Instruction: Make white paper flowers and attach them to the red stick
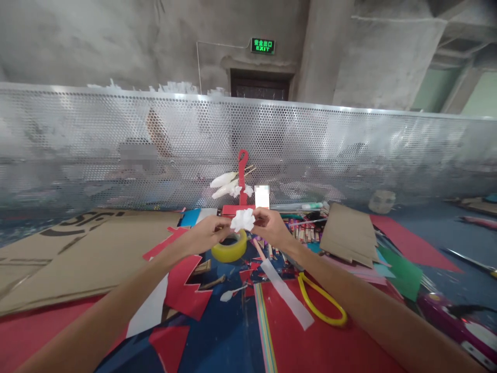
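Observation:
A ruffled white paper flower [243,220] is pinched between my two hands over the middle of the table. My left hand [209,234] grips its left side with closed fingertips, and my right hand [271,226] grips the right side. Just beneath sits a roll of yellow tape [230,252]. Behind the flower stands a red strip with a looped top [242,176], with white petal-like pieces on thin sticks [225,186] beside it. A white paper strip [287,295] lies below my right hand, and a white plastic spoon [232,293] rests on the blue tabletop.
Brown cardboard [85,254] covers the left side, with cut red paper [186,282] near it. On the right lie a yellow loop [322,303], cardboard pieces [347,233], green card [402,272] and a purple device [454,326]. A perforated metal screen [295,150] closes off the back.

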Demonstrator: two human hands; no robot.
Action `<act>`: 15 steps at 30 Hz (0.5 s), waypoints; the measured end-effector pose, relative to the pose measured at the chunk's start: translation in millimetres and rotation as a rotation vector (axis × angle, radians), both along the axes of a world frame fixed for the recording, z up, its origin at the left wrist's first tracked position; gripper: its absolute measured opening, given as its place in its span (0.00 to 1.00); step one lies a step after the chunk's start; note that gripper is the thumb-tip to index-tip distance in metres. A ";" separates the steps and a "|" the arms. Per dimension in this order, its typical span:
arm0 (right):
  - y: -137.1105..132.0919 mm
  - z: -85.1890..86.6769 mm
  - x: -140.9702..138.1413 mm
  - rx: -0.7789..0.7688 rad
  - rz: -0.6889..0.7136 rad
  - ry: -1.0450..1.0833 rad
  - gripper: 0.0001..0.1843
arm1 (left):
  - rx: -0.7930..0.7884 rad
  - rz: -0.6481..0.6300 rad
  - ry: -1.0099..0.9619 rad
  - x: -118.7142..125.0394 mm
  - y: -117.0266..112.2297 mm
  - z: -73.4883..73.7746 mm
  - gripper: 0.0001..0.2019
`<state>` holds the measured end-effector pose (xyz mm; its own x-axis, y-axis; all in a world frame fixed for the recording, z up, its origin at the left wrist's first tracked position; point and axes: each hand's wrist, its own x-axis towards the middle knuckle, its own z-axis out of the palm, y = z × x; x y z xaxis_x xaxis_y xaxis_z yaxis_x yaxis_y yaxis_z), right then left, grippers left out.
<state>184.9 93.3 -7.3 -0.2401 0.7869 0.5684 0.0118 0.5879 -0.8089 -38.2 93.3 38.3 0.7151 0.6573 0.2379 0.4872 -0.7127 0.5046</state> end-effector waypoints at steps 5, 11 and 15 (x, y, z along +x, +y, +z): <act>0.6 1.6 3.6 -0.082 0.156 -0.128 0.23 | 0.148 0.057 0.112 -6.1 5.0 0.3 0.16; 4.1 -6.2 1.8 -0.182 0.144 -0.084 0.26 | 0.208 0.085 0.106 -6.8 3.2 3.3 0.18; 3.3 -4.3 1.4 -0.227 0.124 -0.070 0.25 | 0.267 0.118 0.107 -2.7 -2.5 6.1 0.18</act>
<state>186.3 96.6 -11.6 -0.3754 0.8543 0.3595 0.0112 0.3920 -0.9199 -40.9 90.8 44.4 0.6680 0.6614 0.3410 0.6145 -0.7487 0.2485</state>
